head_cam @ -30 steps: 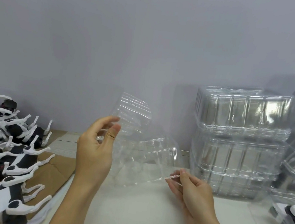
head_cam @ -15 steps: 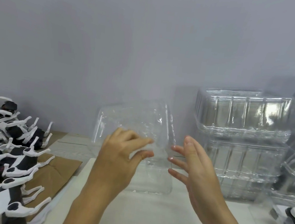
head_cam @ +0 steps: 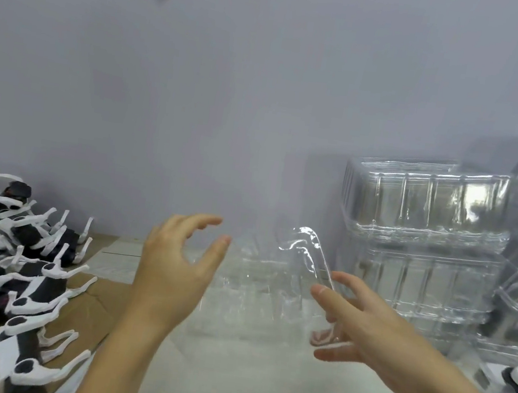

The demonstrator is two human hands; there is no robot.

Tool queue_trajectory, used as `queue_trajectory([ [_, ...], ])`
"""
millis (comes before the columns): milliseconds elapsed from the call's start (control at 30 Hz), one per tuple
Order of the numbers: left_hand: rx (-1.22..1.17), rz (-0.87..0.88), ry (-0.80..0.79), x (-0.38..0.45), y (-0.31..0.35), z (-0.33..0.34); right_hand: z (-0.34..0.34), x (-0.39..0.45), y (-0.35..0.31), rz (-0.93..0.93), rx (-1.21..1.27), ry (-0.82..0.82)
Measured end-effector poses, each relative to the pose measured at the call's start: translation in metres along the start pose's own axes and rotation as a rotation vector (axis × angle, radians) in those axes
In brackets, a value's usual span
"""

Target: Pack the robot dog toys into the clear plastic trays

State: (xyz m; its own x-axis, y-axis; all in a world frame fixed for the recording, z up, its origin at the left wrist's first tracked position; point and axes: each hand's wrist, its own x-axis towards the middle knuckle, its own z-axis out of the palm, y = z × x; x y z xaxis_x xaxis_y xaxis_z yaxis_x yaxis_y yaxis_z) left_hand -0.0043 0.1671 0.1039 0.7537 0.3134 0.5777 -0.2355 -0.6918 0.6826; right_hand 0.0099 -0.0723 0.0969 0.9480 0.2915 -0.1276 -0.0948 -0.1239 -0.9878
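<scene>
Tray [head_cam: 272,284] now set open on counter [head_cam: 257,389], released: both hands [head_cam: 173,277] [head_cam: 373,342] open beside it; dogs [head_cam: 9,261] left of tray wait.

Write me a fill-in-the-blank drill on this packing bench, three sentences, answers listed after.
1. The pile of black-and-white robot dog toys lies on the person's ____ side.
2. The clear tray sits between the left hand and the right hand, and holds ____ toys.
3. The stack of clear trays stands against the ____.

Missing words: left; no; wall
</scene>
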Motion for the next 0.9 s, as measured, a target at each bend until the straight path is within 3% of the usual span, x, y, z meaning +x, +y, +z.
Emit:
queue_trajectory([
  [100, -0.081, -0.225, -0.298, 0.0, -0.014, -0.015, -0.011, -0.011, -0.009, 0.107, -0.027, -0.104],
  [200, -0.162, -0.256, -0.564, -0.004, -0.02, -0.019, -0.017, -0.019, -0.016, 0.181, -0.069, -0.181],
  [300, -0.084, -0.245, -0.569, -0.004, -0.02, -0.016, -0.022, -0.026, -0.021, 0.232, -0.228, -0.223],
  [467, 0.048, -0.234, -0.773, -0.011, -0.02, -0.009, -0.027, -0.023, -0.015, 0.184, -0.815, -0.109],
  [667, 0.2, -0.195, -0.802, -0.022, -0.023, 0.023, -0.007, 0.015, 0.023, -0.069, -0.795, 0.045],
  [900, 0.33, -0.188, -0.736, -0.026, -0.03, 0.027, 0.007, 0.037, 0.051, -0.203, -0.643, 0.254],
])
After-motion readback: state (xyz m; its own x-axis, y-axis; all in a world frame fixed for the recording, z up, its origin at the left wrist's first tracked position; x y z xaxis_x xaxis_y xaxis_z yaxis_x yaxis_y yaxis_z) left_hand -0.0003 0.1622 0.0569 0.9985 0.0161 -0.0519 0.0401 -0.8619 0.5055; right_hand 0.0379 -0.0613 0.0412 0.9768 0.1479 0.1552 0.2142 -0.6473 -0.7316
